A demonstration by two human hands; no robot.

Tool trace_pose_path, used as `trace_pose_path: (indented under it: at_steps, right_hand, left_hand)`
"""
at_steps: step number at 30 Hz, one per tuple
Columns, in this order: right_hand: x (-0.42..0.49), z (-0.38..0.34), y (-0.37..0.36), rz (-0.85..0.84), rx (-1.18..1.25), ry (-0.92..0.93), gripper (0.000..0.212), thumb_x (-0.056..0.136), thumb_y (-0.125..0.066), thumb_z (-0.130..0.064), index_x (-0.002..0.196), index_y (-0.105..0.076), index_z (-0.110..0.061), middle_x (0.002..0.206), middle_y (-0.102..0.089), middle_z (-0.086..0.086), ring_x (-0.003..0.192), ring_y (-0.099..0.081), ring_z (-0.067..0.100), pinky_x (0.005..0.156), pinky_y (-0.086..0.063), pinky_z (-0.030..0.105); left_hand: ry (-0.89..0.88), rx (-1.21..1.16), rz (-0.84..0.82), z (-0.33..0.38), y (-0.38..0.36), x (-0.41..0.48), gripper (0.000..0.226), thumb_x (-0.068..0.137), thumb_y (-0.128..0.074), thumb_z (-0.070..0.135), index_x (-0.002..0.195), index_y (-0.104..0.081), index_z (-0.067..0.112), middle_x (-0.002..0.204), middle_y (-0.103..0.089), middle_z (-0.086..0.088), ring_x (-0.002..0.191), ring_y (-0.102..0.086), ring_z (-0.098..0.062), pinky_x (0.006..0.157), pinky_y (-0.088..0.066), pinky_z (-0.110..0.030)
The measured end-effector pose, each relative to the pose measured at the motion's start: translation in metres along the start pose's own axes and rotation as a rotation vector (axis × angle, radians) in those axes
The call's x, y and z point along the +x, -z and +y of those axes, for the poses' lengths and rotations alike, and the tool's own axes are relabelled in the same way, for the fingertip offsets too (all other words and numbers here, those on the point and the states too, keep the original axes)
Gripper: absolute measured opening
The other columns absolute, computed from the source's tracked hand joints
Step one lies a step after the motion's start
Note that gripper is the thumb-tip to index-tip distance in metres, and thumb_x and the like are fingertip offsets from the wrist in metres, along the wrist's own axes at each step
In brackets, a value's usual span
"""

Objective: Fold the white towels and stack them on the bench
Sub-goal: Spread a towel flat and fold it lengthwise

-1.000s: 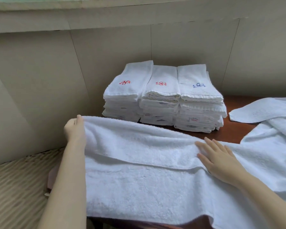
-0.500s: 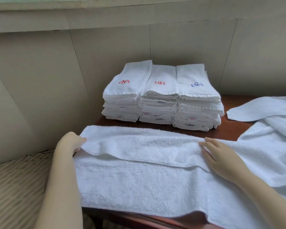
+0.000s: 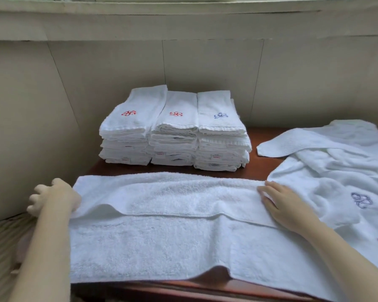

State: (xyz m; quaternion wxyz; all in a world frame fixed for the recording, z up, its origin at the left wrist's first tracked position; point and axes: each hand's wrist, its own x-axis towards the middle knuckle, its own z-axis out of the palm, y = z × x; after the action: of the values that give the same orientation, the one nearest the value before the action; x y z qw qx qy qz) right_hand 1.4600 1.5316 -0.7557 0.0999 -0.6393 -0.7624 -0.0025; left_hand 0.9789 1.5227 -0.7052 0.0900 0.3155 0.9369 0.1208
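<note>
I see folded stacks behind the towel, loose towels rightward. My left hand curls at its edge, grip unclear; my right hand presses flat.

Soft, even daylight, source seemingly above far wall. No glare. Faint shadows under folded towel stacks and along near bench edge. White cloth slightly washed out, weave soft. Wide-angle bowing of wall lines toward corners. Motion blur at far right edge.
</note>
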Motion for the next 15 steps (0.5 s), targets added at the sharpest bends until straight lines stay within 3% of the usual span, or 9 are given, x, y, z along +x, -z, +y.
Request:
trace_pose_path:
  at_steps: [2, 7, 11, 15]
  right_hand:
    - [-0.006, 0.006, 0.003, 0.041, -0.042, -0.007, 0.035, 0.098, -0.042, -0.027, 0.131, -0.053, -0.021, 0.142, -0.046, 0.002, 0.131, -0.041, 0.022, 0.108, -0.026, 0.031]
    - [-0.025, 0.014, 0.009, 0.262, -0.016, -0.170, 0.018, 0.089, -0.053, -0.012, 0.104, -0.064, -0.007, 0.107, -0.063, 0.010, 0.107, -0.055, 0.033, 0.093, -0.036, 0.040]
    - [-0.037, 0.030, 0.017, 0.324, -0.007, -0.442, 0.035, 0.090, -0.052, -0.014, 0.124, -0.055, -0.004, 0.124, -0.056, 0.015, 0.116, -0.048, 0.035, 0.096, -0.035, 0.042]
    - [-0.052, 0.041, 0.030, 0.533, 0.136, -0.679, 0.049, 0.083, -0.051, -0.002, 0.132, -0.048, -0.003, 0.135, -0.045, 0.022, 0.119, -0.044, 0.039, 0.093, -0.035, 0.045]
  left_hand:
    - [-0.114, 0.034, 0.105, 0.017, -0.005, -0.017, 0.045, 0.088, -0.053, 0.012, 0.131, -0.041, 0.008, 0.137, -0.030, -0.022, 0.126, -0.030, -0.038, 0.103, -0.029, -0.045]
    - [-0.492, 0.041, -0.030, 0.077, -0.035, -0.068, 0.045, 0.095, -0.049, 0.032, 0.137, -0.040, 0.017, 0.142, -0.031, -0.015, 0.128, -0.030, -0.035, 0.102, -0.031, -0.044]
    - [-0.773, 0.032, -0.167, 0.130, -0.070, -0.127, 0.053, 0.096, -0.043, 0.047, 0.142, -0.036, 0.021, 0.150, -0.026, -0.011, 0.137, -0.023, -0.032, 0.108, -0.028, -0.044]
    - [-0.988, 0.078, -0.308, 0.174, -0.102, -0.199, 0.056, 0.097, -0.035, 0.051, 0.145, -0.030, 0.024, 0.153, -0.023, -0.005, 0.143, -0.014, -0.025, 0.114, -0.018, -0.048]
